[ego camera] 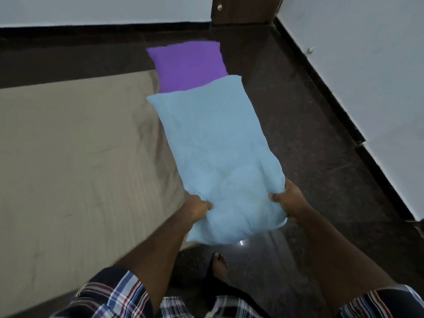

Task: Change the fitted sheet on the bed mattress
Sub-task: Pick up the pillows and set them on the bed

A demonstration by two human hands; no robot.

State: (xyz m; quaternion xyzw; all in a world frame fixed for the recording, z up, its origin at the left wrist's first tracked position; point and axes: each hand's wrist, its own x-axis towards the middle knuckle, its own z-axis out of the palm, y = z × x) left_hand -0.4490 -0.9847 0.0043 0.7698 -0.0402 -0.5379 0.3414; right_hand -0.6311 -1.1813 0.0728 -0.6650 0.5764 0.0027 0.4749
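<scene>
Head view: left hand (198, 206) and right hand (288, 198) grip the blue pillow (215, 145), fingers curled into its near end, beside the mattress (68, 145); purple pillow (185, 65) on floor (298, 111)

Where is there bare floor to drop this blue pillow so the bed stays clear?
Bare dark floor lies right of the blue pillow, bordered by the black skirting and white wall. Another bare strip runs beyond the mattress, along the far wall. The purple pillow fills the spot by the mattress corner. Both the left hand and right hand grip the pillow.
</scene>
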